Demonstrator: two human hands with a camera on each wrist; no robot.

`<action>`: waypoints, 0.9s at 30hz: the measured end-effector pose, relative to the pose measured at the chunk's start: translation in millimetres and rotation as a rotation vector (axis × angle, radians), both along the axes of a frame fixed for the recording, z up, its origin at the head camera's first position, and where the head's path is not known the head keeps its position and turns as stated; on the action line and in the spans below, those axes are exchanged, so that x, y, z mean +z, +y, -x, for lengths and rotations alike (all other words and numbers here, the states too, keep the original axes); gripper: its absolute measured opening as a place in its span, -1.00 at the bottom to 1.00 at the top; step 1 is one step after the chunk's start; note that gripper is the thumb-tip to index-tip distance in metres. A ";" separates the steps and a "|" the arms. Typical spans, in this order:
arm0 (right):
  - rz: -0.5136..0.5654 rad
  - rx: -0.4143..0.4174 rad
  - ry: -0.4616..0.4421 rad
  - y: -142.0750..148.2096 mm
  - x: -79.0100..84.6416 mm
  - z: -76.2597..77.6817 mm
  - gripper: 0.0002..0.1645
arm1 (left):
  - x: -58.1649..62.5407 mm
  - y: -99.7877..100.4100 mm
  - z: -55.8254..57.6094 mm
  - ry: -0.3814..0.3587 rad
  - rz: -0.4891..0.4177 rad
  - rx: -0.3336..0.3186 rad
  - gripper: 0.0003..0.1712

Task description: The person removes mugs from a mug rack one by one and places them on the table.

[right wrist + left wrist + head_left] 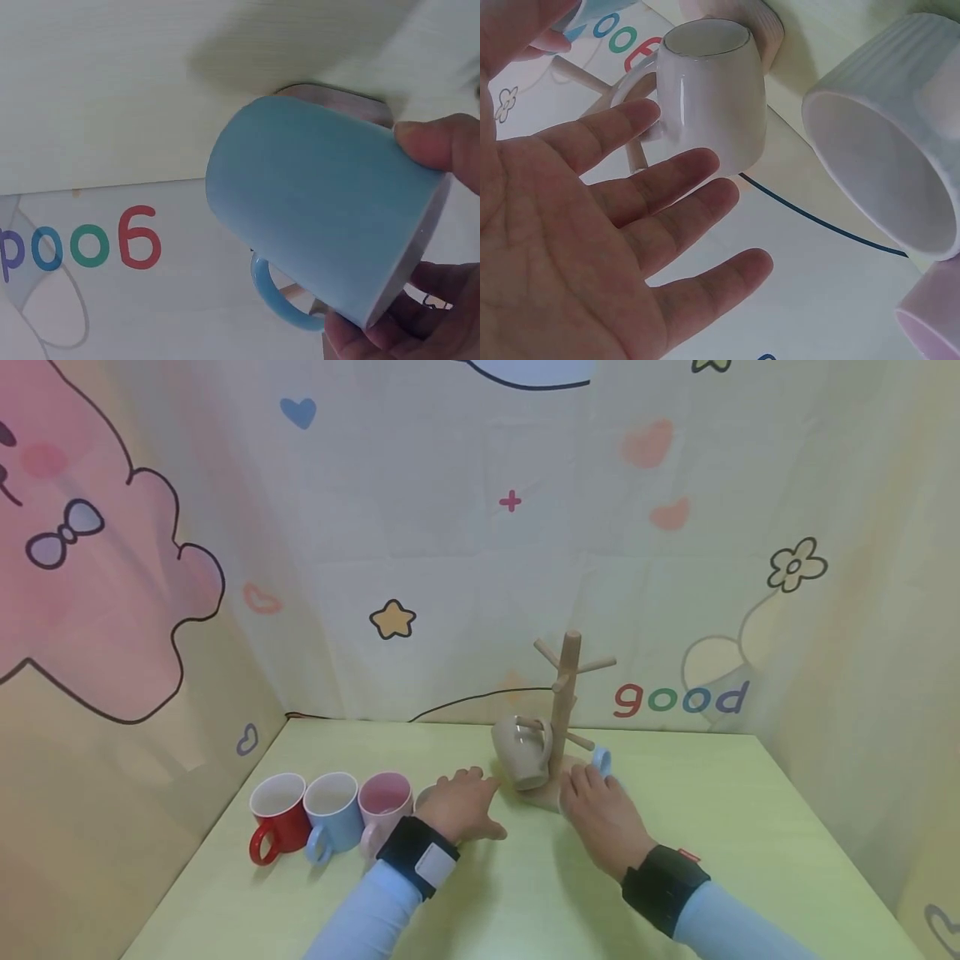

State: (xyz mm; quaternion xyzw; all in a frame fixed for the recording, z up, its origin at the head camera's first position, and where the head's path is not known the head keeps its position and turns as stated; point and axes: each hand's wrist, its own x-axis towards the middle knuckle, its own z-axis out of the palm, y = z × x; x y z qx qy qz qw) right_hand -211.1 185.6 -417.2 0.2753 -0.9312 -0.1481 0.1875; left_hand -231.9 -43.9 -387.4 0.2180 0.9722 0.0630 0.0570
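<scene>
The right hand [606,818] grips a blue mug [322,202] beside the wooden stand [564,714], while the left hand [460,806], spread and holding nothing, is near a ribbed mug [881,75].

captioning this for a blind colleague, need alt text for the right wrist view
The right hand grips a tilted light-blue mug near its rim, partly hiding a wooden stand. Behind are a pale tabletop and white backdrop with upside-down coloured letters.

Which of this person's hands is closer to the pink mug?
The left. The left hand is just right of the pink mug; the right hand is farther right, near the wooden stand, gripping a blue mug.
</scene>
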 end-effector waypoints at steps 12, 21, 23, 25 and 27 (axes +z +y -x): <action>0.296 -0.104 -0.331 -4.9 18.1 -4.7 -0.15 | 3.1 -0.3 -2.3 -0.011 -0.014 -0.001 -0.23; 0.403 -0.040 -0.491 -4.1 25.1 -7.1 -0.12 | 3.2 0.3 -1.1 0.023 0.013 -0.032 -0.42; 0.423 0.002 -0.518 -4.6 26.2 -6.2 -0.08 | 3.5 0.7 -0.8 0.031 0.014 -0.037 -0.47; 0.441 0.055 -0.546 -5.3 27.1 -5.5 -0.03 | 3.5 1.3 -0.6 0.030 0.011 -0.043 -0.51; 0.448 0.114 -0.577 -5.6 28.2 -5.6 0.02 | 3.5 2.2 -0.4 0.026 -0.001 -0.054 -0.54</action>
